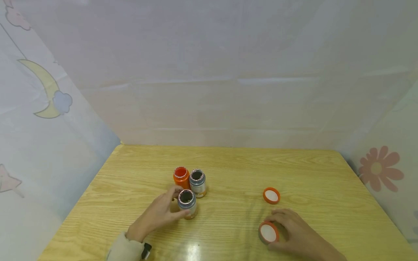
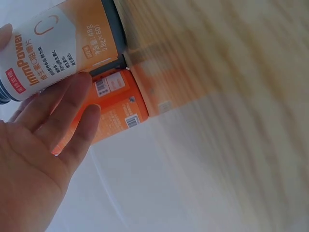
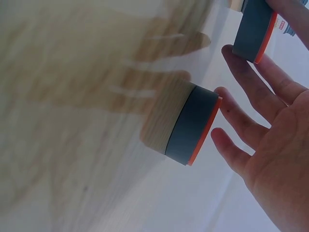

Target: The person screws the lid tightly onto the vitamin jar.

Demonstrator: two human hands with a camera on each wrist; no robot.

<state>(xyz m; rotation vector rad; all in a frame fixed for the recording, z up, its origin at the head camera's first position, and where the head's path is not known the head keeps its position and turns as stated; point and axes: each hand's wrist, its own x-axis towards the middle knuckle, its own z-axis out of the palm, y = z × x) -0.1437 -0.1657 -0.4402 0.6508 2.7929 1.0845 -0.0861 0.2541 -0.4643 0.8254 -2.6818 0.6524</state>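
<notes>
Head view: your left hand point(image 1: 160, 211), thumb and fingers half-curled, gripped the front jar point(image 1: 188, 208) at lower centre, near an orange jar point(image 1: 181, 181) and a grey jar point(image 1: 197, 188); your right hand point(image 1: 295, 233), half-closed, pinched the near lid point(image 1: 268, 233), lower right, below another lid point(image 1: 271, 196).

Your head view: even, diffuse light; one white glare spot point(image 1: 193, 250) on the near tabletop point(image 1: 225, 235). Your wrist views: dimmer, tabletop reflections soft, hazy.
</notes>
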